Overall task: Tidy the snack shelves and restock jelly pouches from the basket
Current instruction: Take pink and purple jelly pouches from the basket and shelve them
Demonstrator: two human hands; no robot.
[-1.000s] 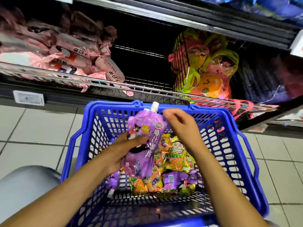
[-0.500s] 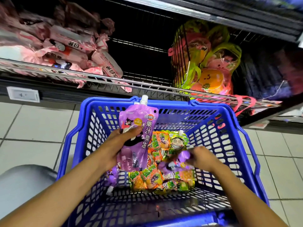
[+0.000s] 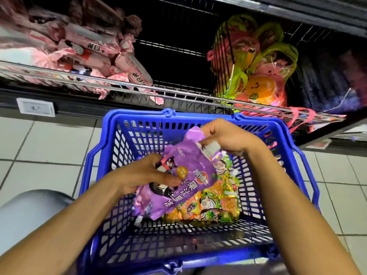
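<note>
A blue plastic basket (image 3: 198,245) stands on the tiled floor below me. My left hand (image 3: 147,175) grips a purple jelly pouch (image 3: 190,171) over the basket, and a second purple pouch (image 3: 143,201) sits partly hidden under it. My right hand (image 3: 228,135) pinches the white-capped top end of the upper purple pouch, which lies tilted to the right. Several yellow-green jelly pouches (image 3: 218,203) lie on the basket's bottom. Behind the basket runs the wire snack shelf (image 3: 178,92), with a dark gap in its middle.
Pink wrapped snack packs (image 3: 103,56) are heaped on the shelf's left. Green and pink mesh bags of fruit-shaped jellies (image 3: 258,80) fill the right, beside a wire divider. A price tag (image 3: 35,107) hangs on the shelf edge. My grey trouser knee (image 3: 25,215) is at lower left.
My right hand lifted a purple pouch out of the basket and brought it up onto the one in my left hand. My left hand lowered its pouch and tilted it right.
</note>
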